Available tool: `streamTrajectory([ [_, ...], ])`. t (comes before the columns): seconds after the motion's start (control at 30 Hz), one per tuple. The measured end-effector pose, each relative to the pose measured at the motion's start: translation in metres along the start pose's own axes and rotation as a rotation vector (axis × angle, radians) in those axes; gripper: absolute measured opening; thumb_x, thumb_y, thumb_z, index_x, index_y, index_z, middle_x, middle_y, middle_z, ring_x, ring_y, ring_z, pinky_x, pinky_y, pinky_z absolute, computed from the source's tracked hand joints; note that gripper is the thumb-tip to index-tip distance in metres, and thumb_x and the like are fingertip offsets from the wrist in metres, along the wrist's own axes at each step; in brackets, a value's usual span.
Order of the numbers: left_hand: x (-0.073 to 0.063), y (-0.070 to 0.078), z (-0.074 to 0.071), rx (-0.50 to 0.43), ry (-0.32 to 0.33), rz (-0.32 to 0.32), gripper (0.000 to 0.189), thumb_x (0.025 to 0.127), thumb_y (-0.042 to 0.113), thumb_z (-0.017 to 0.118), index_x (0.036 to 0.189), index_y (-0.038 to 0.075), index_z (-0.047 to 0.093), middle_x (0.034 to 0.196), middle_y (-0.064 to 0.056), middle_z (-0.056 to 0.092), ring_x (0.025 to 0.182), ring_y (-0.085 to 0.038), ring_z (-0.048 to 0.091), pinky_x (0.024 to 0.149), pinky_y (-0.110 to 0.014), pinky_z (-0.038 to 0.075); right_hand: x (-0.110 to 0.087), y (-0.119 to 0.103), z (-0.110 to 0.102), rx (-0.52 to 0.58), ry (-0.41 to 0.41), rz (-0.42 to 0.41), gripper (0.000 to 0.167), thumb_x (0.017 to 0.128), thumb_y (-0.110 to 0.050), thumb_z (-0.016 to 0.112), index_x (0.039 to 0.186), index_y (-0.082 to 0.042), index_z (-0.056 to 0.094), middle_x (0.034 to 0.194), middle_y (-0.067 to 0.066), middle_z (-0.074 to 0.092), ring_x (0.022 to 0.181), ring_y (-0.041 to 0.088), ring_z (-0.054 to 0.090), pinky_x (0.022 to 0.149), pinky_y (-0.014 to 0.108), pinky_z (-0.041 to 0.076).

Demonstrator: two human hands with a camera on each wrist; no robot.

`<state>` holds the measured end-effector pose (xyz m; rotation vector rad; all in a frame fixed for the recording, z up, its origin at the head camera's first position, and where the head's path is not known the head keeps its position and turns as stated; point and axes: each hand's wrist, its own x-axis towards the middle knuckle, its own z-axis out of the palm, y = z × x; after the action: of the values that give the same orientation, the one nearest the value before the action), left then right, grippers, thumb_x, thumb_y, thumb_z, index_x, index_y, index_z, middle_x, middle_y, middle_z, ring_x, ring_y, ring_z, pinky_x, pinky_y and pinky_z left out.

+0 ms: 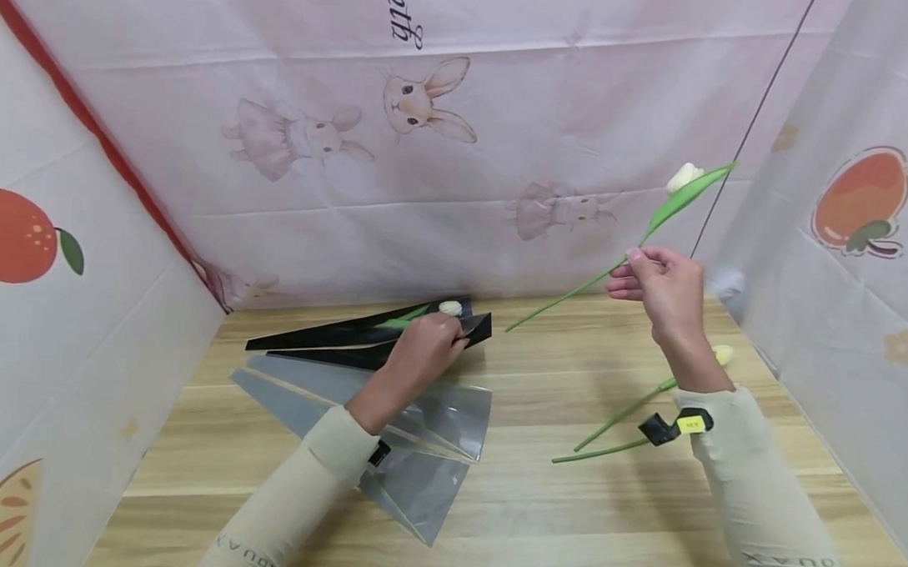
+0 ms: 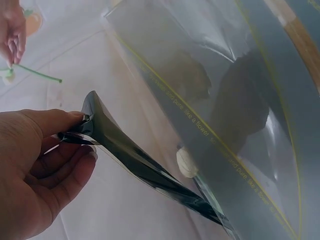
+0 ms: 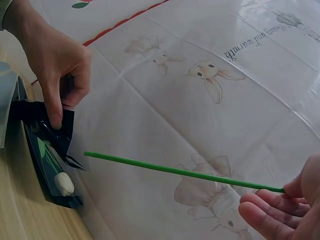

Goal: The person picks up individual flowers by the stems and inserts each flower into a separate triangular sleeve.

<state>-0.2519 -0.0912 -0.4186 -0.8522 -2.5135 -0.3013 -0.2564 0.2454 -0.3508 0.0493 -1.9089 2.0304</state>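
Note:
My left hand pinches the wide end of a black flower sleeve between thumb and fingers, at the left of the table. Behind it lies another black sleeve with a white tulip inside, its green leaf showing. Raised at the right, my right hand pinches the green stem of a second white tulip. That tulip's bloom and leaf point up and right, while the bare stem end slants down toward the left hand, apart from the sleeve.
Several clear grey sleeves with yellow edge lines lie fanned in front of the black ones. A yellow tulip and another green stem lie under the right forearm. Printed cloth walls enclose the wooden table.

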Motion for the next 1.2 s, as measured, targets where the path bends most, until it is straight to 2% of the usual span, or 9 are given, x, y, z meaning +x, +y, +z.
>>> streamTrajectory([
  [0.23, -0.003, 0.0, 0.0, 0.017, -0.02, 0.002, 0.011, 0.094, 0.019, 0.079, 0.088, 0.01, 0.078, 0.083, -0.003, 0.075, 0.074, -0.015, 0.07, 0.068, -0.03, 0.06, 0.001, 0.01, 0.012, 0.064, -0.024, 0.019, 0.01, 0.104, -0.011, 0.063, 0.103, -0.002, 0.066, 0.075, 0.002, 0.077, 0.065, 0.015, 0.078, 0.062, 0.03, 0.062],
  [0.57, -0.006, 0.002, -0.002, 0.009, -0.012, 0.007, 0.011, 0.094, 0.019, 0.079, 0.089, 0.009, 0.078, 0.083, -0.003, 0.075, 0.074, -0.015, 0.07, 0.068, -0.029, 0.06, -0.002, 0.022, 0.031, 0.044, -0.049, 0.059, 0.015, 0.103, -0.016, 0.065, 0.107, -0.002, 0.063, 0.077, 0.002, 0.077, 0.065, 0.015, 0.077, 0.063, 0.03, 0.063],
  [0.9, -0.004, 0.003, -0.005, -0.007, 0.024, 0.012, 0.012, 0.094, 0.019, 0.079, 0.088, 0.009, 0.077, 0.082, -0.004, 0.074, 0.073, -0.015, 0.07, 0.068, -0.029, 0.06, -0.003, 0.022, 0.045, -0.02, -0.084, 0.066, 0.018, 0.105, -0.015, 0.062, 0.11, 0.001, 0.063, 0.077, 0.0, 0.077, 0.066, 0.013, 0.077, 0.066, 0.031, 0.063],
  [1.2, 0.001, 0.006, -0.012, -0.036, 0.047, -0.027, 0.018, 0.094, 0.018, 0.078, 0.079, 0.01, 0.074, 0.075, -0.002, 0.069, 0.067, -0.011, 0.065, 0.066, -0.027, 0.059, -0.007, 0.024, 0.057, -0.102, -0.168, 0.043, 0.023, 0.105, -0.02, 0.062, 0.111, 0.003, 0.064, 0.083, 0.003, 0.079, 0.07, 0.014, 0.078, 0.071, 0.034, 0.064],
])
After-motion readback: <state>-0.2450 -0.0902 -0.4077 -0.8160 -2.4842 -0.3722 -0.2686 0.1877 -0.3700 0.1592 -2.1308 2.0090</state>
